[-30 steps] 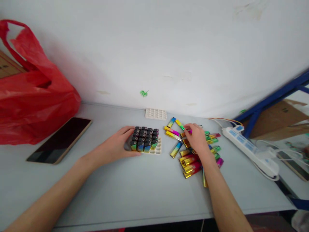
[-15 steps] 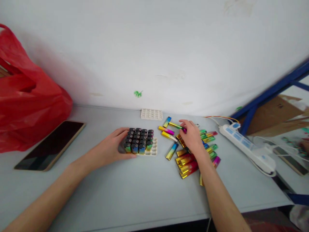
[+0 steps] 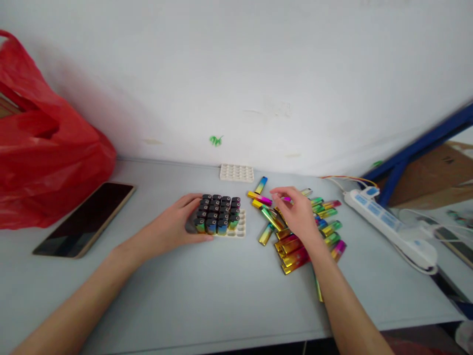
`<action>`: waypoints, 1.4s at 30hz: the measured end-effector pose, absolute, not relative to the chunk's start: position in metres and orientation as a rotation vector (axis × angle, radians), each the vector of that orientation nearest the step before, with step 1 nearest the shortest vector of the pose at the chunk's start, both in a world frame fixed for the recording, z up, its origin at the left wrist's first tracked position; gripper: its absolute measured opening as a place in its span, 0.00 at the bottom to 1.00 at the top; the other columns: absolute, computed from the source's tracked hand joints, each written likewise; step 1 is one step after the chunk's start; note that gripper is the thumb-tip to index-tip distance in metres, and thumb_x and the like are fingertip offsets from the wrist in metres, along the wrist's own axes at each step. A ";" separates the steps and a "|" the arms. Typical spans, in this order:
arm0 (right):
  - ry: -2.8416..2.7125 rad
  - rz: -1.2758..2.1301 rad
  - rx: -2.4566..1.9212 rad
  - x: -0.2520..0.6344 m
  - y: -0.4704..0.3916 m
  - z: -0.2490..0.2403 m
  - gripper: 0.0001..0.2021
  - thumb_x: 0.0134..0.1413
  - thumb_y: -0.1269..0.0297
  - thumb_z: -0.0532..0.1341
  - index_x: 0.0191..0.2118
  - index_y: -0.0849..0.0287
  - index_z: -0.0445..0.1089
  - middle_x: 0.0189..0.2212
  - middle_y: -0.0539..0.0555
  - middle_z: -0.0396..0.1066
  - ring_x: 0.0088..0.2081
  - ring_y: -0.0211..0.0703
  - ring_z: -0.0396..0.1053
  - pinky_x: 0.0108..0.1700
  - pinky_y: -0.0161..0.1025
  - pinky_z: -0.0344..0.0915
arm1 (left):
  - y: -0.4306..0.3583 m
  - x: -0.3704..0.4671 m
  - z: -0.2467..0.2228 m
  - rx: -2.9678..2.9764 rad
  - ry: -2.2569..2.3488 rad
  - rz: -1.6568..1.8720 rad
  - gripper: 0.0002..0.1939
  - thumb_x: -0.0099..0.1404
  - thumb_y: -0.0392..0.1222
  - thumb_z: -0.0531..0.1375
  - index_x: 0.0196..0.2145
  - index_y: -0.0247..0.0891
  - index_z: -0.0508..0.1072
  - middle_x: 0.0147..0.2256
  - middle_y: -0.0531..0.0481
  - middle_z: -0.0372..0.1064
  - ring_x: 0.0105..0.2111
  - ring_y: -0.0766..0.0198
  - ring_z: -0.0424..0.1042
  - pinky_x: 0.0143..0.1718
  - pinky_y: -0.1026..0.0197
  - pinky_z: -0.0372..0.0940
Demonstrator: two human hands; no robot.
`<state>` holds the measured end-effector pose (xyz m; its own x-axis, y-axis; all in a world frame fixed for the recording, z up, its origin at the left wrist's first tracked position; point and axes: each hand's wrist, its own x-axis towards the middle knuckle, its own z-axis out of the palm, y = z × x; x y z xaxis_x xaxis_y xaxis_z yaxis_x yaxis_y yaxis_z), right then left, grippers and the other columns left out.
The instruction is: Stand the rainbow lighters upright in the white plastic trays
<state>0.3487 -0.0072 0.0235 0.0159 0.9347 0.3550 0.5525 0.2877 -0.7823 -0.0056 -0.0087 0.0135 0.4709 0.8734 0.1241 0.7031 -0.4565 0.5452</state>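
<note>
A block of black-topped lighters (image 3: 217, 214) with shiny, colour-graded bodies stands upright in rows in a white holed tray (image 3: 241, 228). Curved around the block's left side is my left hand (image 3: 177, 222), its fingers at the back and its thumb along the front. Some holes at the tray's right side show bare. My right hand (image 3: 297, 212) is over a loose pile of shiny lighters (image 3: 293, 254), fingers bent and apart, with nothing visible between the tips. Just left of it lies a green and gold lighter (image 3: 271, 217) across others.
A second white tray (image 3: 237, 173) sits near the wall. At left are a dark-screened phone (image 3: 84, 219) and a red plastic bag (image 3: 48, 148). A white power strip (image 3: 391, 229) with cables lies right of the pile, beside a blue metal frame (image 3: 402, 170).
My right hand has let go of a green and gold lighter, which now lies nearer the front among the others. My left hand stays around the block. The whole view has shifted slightly.
</note>
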 end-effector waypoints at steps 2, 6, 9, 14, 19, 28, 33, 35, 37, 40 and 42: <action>-1.768 0.410 -1.411 0.346 -0.009 0.024 0.11 0.68 0.57 0.63 0.46 0.57 0.81 0.43 0.58 0.77 0.42 0.49 0.77 0.49 0.47 0.76 | -0.009 -0.005 0.014 2.300 1.318 0.547 0.40 0.56 0.67 0.73 0.58 0.42 0.75 0.65 0.38 0.71 0.63 0.38 0.74 0.71 0.44 0.66; -2.027 0.334 -1.438 0.343 -0.018 0.032 0.11 0.70 0.55 0.66 0.49 0.56 0.80 0.43 0.57 0.78 0.41 0.51 0.77 0.48 0.48 0.74 | -0.011 -0.003 0.017 2.289 1.297 0.546 0.40 0.57 0.67 0.73 0.59 0.41 0.74 0.65 0.36 0.70 0.63 0.40 0.73 0.70 0.40 0.66; -2.266 0.376 -1.408 0.338 -0.023 0.030 0.12 0.68 0.54 0.69 0.49 0.56 0.79 0.46 0.59 0.79 0.48 0.56 0.77 0.53 0.52 0.73 | -0.012 -0.002 0.019 2.290 1.290 0.547 0.41 0.58 0.66 0.73 0.59 0.38 0.73 0.65 0.35 0.69 0.64 0.40 0.72 0.71 0.38 0.65; -2.382 0.311 -1.346 0.330 -0.023 0.019 0.10 0.70 0.62 0.66 0.53 0.56 0.80 0.50 0.62 0.77 0.53 0.60 0.76 0.59 0.58 0.71 | -0.013 -0.002 0.019 2.287 1.277 0.571 0.41 0.57 0.65 0.74 0.59 0.37 0.74 0.65 0.33 0.69 0.65 0.40 0.71 0.71 0.39 0.65; -2.053 0.542 -1.290 0.332 -0.025 0.030 0.09 0.70 0.58 0.65 0.51 0.53 0.74 0.48 0.57 0.76 0.48 0.52 0.77 0.52 0.48 0.74 | -0.012 -0.002 0.019 2.299 1.261 0.579 0.40 0.58 0.65 0.74 0.59 0.38 0.75 0.64 0.36 0.71 0.63 0.40 0.73 0.70 0.40 0.67; -1.622 1.059 -1.311 0.320 -0.033 0.048 0.23 0.70 0.37 0.59 0.39 0.54 0.67 0.21 0.42 0.57 0.22 0.35 0.52 0.23 0.35 0.49 | -0.013 -0.001 0.023 2.278 1.302 0.536 0.40 0.57 0.64 0.74 0.59 0.37 0.74 0.65 0.35 0.70 0.64 0.40 0.72 0.71 0.41 0.66; -1.768 0.660 -1.423 0.310 -0.034 0.045 0.29 0.70 0.43 0.61 0.21 0.54 0.54 0.19 0.45 0.49 0.23 0.36 0.50 0.27 0.37 0.48 | -0.012 -0.001 0.022 2.296 1.303 0.536 0.42 0.56 0.67 0.74 0.59 0.38 0.75 0.65 0.36 0.70 0.64 0.38 0.73 0.70 0.42 0.66; -1.790 0.561 -1.454 0.307 -0.035 0.043 0.29 0.68 0.47 0.60 0.19 0.53 0.52 0.17 0.45 0.47 0.22 0.36 0.49 0.27 0.38 0.47 | -0.012 -0.001 0.022 2.290 1.317 0.522 0.42 0.56 0.67 0.73 0.59 0.39 0.75 0.65 0.36 0.70 0.64 0.39 0.73 0.71 0.42 0.66; -1.803 0.488 -1.477 0.304 -0.035 0.041 0.27 0.66 0.50 0.59 0.18 0.52 0.51 0.16 0.45 0.48 0.22 0.37 0.49 0.27 0.39 0.46 | -0.012 -0.001 0.023 2.280 1.332 0.496 0.42 0.57 0.67 0.73 0.60 0.38 0.74 0.66 0.36 0.69 0.64 0.40 0.72 0.71 0.42 0.65; -1.803 0.451 -1.499 0.301 -0.034 0.039 0.24 0.64 0.52 0.57 0.19 0.51 0.51 0.15 0.46 0.52 0.21 0.38 0.51 0.27 0.39 0.47 | -0.012 -0.001 0.024 2.278 1.336 0.468 0.43 0.57 0.67 0.73 0.60 0.36 0.73 0.66 0.35 0.68 0.65 0.40 0.71 0.71 0.41 0.64; -1.789 0.449 -1.507 0.300 -0.034 0.039 0.22 0.64 0.53 0.56 0.19 0.52 0.53 0.15 0.46 0.54 0.21 0.38 0.53 0.28 0.39 0.48 | -0.012 -0.001 0.023 2.283 1.341 0.462 0.43 0.57 0.67 0.73 0.60 0.36 0.73 0.66 0.34 0.68 0.65 0.40 0.71 0.71 0.41 0.64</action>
<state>0.3000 -0.0337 0.0393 -0.0348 0.9497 0.3113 0.6898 0.2482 -0.6801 -0.0012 -0.0116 0.0234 0.4711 0.8802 0.0581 0.7295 -0.4257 0.5353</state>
